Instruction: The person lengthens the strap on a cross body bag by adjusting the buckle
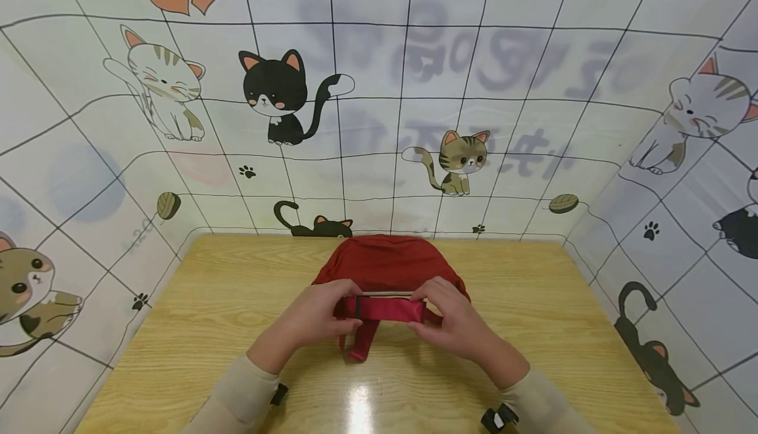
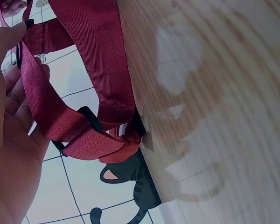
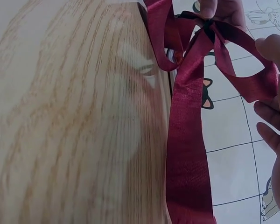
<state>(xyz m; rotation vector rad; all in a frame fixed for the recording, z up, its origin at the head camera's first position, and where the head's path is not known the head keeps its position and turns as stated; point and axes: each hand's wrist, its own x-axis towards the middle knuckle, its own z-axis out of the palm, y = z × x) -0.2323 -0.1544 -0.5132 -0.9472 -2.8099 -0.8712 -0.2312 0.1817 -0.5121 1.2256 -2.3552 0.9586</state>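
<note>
Much of the lower front of the red fabric bag was hidden behind the two hands and a crimson strap. In the left wrist view, only a bunched scrap of the bag showed past the webbing; in the right wrist view, the strap ran off the bottom edge. The webbing was flat and finely ribbed, with a slight sheen, and passed through a black slider. The bag looked softer and duller, with a domed top and a pale line across its front. It sat toward the far side of the glossy wood-grain table, near the cat-printed backdrop. The left hand pinched the strap near one end of the folded length; the right hand pinched the other end between thumb and fingers.
</note>
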